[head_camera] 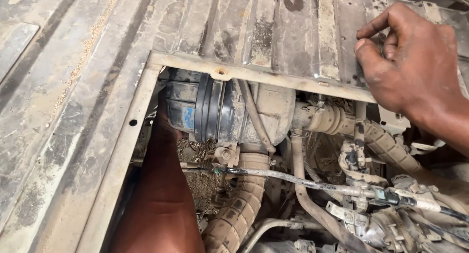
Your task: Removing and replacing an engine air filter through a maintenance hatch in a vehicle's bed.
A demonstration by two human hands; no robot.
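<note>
— Dusty ribbed floor [73, 87] fills the upper and left part of our head view, with an open hatch cut in it; its pale frame [254, 76] runs along the top edge and down the left edge of the opening.

— And under the hatch we see the engine bay. Where is the thing we are working on?

— At the top left corner of the opening, just under the frame: the black filter housing [205, 109], lying on its side against a dust-coated canister [271, 109]. A ribbed hose [239, 204] drops from below it toward the bottom edge, and a thin cable [293, 177] crosses from the housing's foot toward the right edge.

— Our left hand?

— Our left arm goes down along the left edge of the opening, and the left hand [163, 123] reaches behind the housing's end cap. The cap hides the fingers, so we cannot tell whether they grip or only touch.

— The right hand?

— Our right hand [410, 62] rests on the floor beyond the top right edge of the hatch, fingers curled narrow, thumb and forefinger close together. It seems to pinch something small, or merely to steady us; too small to tell.

— So which step, in our judgement?

— We judge we are feeling for the end of the housing, to free or seat its cap. The next move would call for a firm hold by touch alone, since the left edge of the frame blocks our sight there, and for keeping clear of the cable just below.
</note>
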